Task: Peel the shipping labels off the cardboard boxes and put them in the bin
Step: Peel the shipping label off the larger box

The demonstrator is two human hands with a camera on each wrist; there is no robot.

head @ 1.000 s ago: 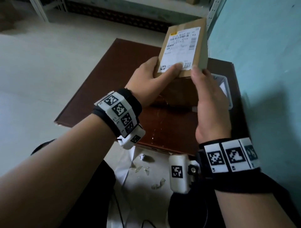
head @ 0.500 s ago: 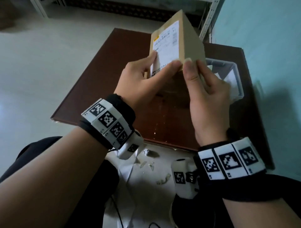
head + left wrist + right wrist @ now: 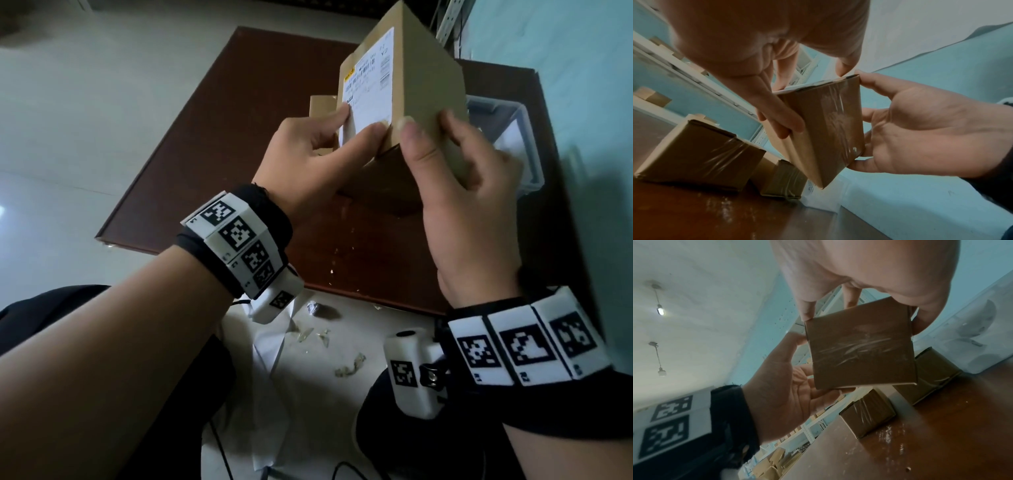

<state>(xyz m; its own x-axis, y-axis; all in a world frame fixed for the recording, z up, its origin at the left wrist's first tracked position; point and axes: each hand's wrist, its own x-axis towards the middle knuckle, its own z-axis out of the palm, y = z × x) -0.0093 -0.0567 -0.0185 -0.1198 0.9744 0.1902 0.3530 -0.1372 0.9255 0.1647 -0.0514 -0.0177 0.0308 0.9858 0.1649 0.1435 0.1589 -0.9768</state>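
1. Label: white printed shipping label (image 3: 371, 82) on brown cardboard box (image 3: 431, 89), held tilted above dark wooden table (image 3: 212, 144); near corner looks lifted.
2. Left hand (image 3: 308, 164) pinches that corner, prob. to peel; right hand (image 3: 469, 205) grips box w/ curled fingers, steadying it.
3. Clear plastic bin (image 3: 517, 144) behind, near for drop.

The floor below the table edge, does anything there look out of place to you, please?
Yes. Crumpled scraps and a small wad lie on the floor by the table, not in the clear bin at its far right.
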